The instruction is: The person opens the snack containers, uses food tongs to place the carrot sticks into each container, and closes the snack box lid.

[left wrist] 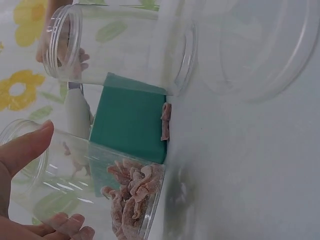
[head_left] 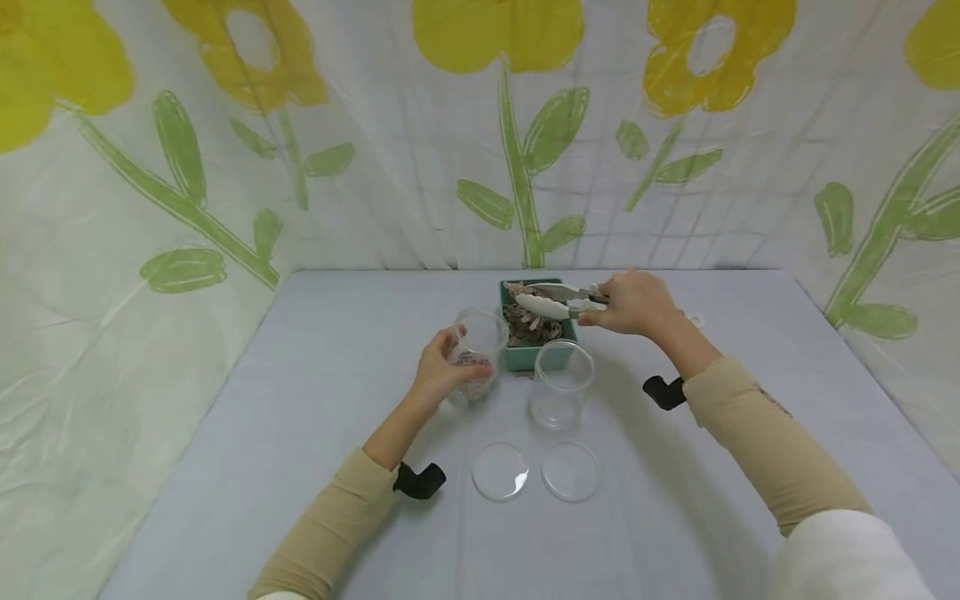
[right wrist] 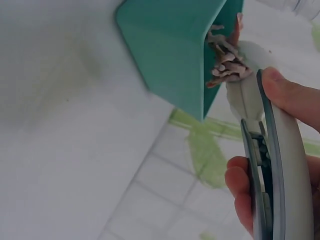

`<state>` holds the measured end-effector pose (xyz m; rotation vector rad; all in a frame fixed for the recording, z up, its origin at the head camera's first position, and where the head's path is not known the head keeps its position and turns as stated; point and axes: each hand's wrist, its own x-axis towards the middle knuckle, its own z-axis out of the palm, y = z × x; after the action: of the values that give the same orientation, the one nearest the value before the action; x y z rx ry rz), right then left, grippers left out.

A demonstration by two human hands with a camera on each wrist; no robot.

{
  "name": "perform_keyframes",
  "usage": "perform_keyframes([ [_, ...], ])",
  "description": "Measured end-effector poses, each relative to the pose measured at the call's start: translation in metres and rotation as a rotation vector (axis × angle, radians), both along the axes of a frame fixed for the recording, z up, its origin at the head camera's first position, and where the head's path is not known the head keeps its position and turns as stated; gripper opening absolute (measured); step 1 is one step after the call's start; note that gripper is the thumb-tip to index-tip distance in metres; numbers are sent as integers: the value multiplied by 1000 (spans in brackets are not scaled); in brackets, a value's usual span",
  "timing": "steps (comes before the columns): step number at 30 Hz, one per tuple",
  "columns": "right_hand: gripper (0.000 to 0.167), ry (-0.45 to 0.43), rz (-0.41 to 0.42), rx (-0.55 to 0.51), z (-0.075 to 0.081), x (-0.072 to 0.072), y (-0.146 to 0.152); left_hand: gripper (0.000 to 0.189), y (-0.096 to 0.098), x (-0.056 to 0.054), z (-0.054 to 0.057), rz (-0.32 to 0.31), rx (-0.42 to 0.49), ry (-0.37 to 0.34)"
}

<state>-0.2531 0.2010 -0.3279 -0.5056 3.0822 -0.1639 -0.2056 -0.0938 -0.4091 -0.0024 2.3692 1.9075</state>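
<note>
So the right hand (head_left: 637,304) has its thumb and fingers clamped around the handles of some white tongs (head_left: 542,307), well back from the tips, which I'd guess gives reach without anyone touching the food. Left hand (head_left: 438,371): thumb on one side, fingers wrapped around the other side of a clear plastic jar (head_left: 481,331), so the mouth isn't covered, probably to keep it steady right by the box.

The tong tips are at the mouth of a green box (head_left: 521,360), upper middle of the head view, just right of center, over a pile of dried strips (head_left: 534,327). Honestly can't tell whether the tips have pinched one or are just touching the pile, it's too blurry there. There's a clump of pinkish strips (left wrist: 132,195) in the bottom of the held jar too, and one stray strip (left wrist: 166,122) on the counter (head_left: 337,417) at the foot of the box.

Further out, a second clear jar (head_left: 557,410) stands upright with its top open, just below the box in the head view, nothing in it that I can see. Two clear lids, a left lid (head_left: 500,472) and a right lid (head_left: 570,472), lie side by side nearer the bottom, presumably parked there to leave both jar mouths free.
</note>
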Motion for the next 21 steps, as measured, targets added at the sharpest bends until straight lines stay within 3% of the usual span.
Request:
perform_keyframes([
  [5,63,20,-2,-59,-1,6,4,75,1,1,-1,-21,-2,-24],
  [7,50,43,0,-72,-2,7,6,75,1,1,0,-24,-7,-33],
  [9,49,60,5,-83,-2,9,8,75,1,0,0,-24,-22,-35],
  [12,52,73,8,-82,-4,11,11,75,0,0,2,-18,-42,-50],
  [14,64,76,3,-92,-5,12,13,75,0,0,2,-15,-52,-58],
  [21,63,137,1,-160,-7,17,18,76,3,-2,3,-25,-64,-66],
])
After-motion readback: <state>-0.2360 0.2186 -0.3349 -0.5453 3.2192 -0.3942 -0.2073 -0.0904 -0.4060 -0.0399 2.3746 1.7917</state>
